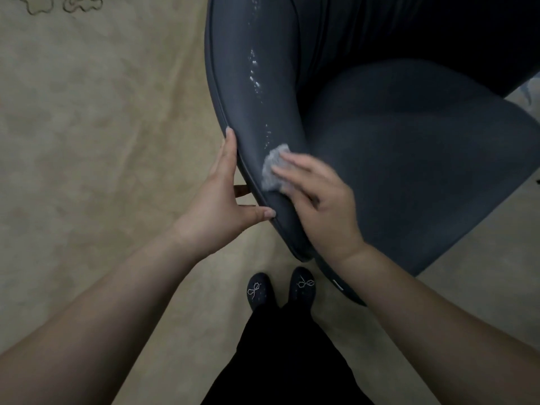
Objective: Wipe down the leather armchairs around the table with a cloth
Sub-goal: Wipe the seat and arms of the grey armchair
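Crumpled grey cloth [274, 168] on smooth armchair [409, 147]

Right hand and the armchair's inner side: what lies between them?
In the head view, a crumpled grey cloth lies under the right hand, pressed against the armchair.

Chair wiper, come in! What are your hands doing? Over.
Left hand grips armchair edge. Right hand presses grey cloth on leather. White specks remain above. Nothing blocking.

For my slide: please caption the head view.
Right hand presses grey cloth on dark armchair; left hand grips its edge.
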`<action>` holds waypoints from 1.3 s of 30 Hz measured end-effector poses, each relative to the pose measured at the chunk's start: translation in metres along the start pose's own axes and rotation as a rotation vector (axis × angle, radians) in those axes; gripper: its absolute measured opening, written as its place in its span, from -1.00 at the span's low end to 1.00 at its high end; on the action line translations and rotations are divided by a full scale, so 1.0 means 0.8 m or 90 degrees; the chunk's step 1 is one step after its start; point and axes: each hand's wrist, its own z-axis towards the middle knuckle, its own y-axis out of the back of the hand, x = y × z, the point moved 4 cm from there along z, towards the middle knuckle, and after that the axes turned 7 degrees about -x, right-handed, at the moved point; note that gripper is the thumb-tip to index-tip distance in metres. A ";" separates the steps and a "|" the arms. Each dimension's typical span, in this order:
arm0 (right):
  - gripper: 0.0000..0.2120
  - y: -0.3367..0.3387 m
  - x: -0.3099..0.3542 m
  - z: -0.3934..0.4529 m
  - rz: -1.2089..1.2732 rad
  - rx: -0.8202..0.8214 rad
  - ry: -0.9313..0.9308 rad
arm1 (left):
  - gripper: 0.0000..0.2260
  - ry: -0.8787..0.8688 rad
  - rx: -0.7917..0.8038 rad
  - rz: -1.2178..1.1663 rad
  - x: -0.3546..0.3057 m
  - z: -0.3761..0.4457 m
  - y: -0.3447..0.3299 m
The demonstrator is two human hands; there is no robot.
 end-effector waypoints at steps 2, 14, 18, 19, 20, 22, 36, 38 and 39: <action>-0.73 0.015 -0.009 -0.023 0.000 -0.016 -0.030 | 0.14 0.002 -0.002 0.004 -0.001 0.000 0.001; -0.72 0.013 -0.019 0.004 0.038 -0.097 -0.174 | 0.11 0.001 -0.087 -0.009 -0.006 0.021 -0.001; -0.73 -0.025 0.005 0.050 0.024 0.025 0.054 | 0.13 0.005 -0.104 -0.008 -0.003 0.026 -0.002; -0.73 -0.031 0.000 0.068 0.018 0.032 0.064 | 0.13 0.009 -0.104 -0.011 -0.003 0.026 -0.002; -0.73 -0.031 -0.009 0.083 0.023 0.020 0.045 | 0.13 0.011 -0.101 -0.015 -0.003 0.026 -0.002; -0.73 -0.020 -0.031 0.092 0.046 -0.024 -0.028 | 0.13 0.013 -0.096 -0.016 -0.004 0.027 -0.002; -0.74 -0.016 -0.052 0.098 0.092 -0.105 -0.148 | 0.01 0.033 -0.204 -0.031 -0.018 0.091 0.016; -0.73 -0.016 -0.048 0.088 0.109 -0.096 -0.149 | -0.02 0.044 -0.247 -0.020 -0.023 0.105 0.016; -0.72 -0.017 -0.048 0.093 0.124 -0.094 -0.160 | -0.02 0.050 -0.277 -0.011 -0.025 0.108 0.012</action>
